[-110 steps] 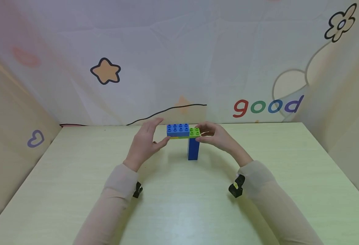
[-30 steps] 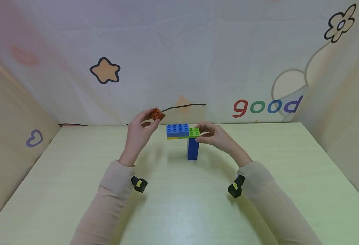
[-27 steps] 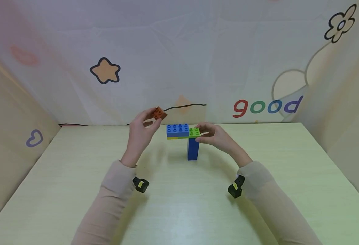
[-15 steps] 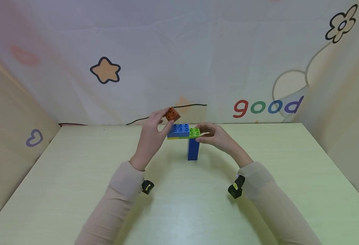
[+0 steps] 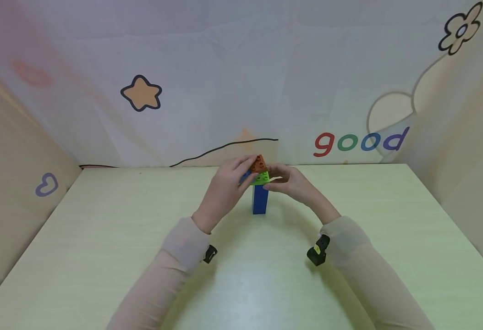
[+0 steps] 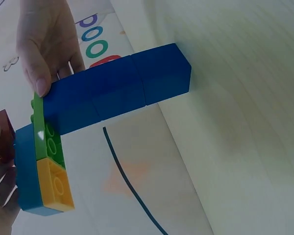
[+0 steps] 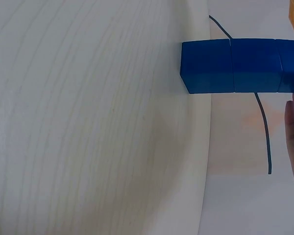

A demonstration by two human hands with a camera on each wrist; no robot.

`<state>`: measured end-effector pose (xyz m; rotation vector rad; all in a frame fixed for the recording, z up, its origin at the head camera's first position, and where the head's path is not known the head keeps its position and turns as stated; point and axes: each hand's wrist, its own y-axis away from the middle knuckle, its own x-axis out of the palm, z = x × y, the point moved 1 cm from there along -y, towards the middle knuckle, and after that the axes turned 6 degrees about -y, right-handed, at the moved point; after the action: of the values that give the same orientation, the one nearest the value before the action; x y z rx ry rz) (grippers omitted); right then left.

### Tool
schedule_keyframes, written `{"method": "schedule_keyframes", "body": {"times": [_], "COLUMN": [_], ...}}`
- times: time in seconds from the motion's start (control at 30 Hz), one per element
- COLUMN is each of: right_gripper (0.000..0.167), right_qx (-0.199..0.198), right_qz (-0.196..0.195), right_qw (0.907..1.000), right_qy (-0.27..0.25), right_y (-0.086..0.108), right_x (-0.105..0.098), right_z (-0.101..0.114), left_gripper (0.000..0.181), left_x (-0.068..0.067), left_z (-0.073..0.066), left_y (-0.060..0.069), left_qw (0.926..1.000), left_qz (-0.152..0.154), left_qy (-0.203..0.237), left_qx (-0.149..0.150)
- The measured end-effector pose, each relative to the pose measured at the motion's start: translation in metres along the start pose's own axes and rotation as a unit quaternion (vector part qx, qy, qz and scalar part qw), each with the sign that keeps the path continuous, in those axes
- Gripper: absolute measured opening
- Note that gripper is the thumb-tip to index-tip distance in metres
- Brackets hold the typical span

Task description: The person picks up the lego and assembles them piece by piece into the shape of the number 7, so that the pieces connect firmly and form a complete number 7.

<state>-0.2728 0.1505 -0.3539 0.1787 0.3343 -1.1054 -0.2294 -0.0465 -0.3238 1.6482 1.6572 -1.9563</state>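
My left hand (image 5: 222, 192) pinches an orange-brown toy brick (image 5: 259, 163), tilted, just over the green brick (image 5: 263, 178). That green brick lies across the top of an upright column of blue bricks (image 5: 260, 200). My right hand (image 5: 295, 184) grips the green brick's right end by the column top, its thumb pressed there in the left wrist view. A long blue brick (image 6: 28, 169) sits on the green brick and overhangs to the left, with a yellow brick (image 6: 56, 188) beneath its outer end. In the head view my left hand mostly hides the blue brick.
The column stands on a pale wooden table (image 5: 101, 238), near its back edge. Behind it hangs a printed cloth (image 5: 208, 82) with a star, a flower and the word "good". Small black wrist cameras (image 5: 318, 250) sit at both cuffs.
My left hand went from the overhanging bricks out to the left, came up holding the orange-brown brick, then carried it right to over the green brick. My right hand has stayed in place.
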Motion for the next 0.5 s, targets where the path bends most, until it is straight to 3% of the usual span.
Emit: {"method": "schedule_keyframes", "body": {"times": [0.2,0.5], "right_gripper": [0.050,0.049], "right_qx": [-0.007,-0.007], "right_qz": [0.003,0.001], "right_qw": [1.0000,1.0000], "right_qy": [0.000,-0.006], "right_y": [0.000,0.002], "right_x": [0.000,0.001], "right_z": [0.001,0.001], "left_gripper": [0.039,0.039], "left_x": [0.005,0.011], "left_z": [-0.004,-0.002], "left_y": [-0.001,0.002], "left_qw": [0.9987,0.9966], "left_qz": [0.003,0.023], "left_qy": [-0.032,-0.064], "left_qx": [0.039,0.046]}}
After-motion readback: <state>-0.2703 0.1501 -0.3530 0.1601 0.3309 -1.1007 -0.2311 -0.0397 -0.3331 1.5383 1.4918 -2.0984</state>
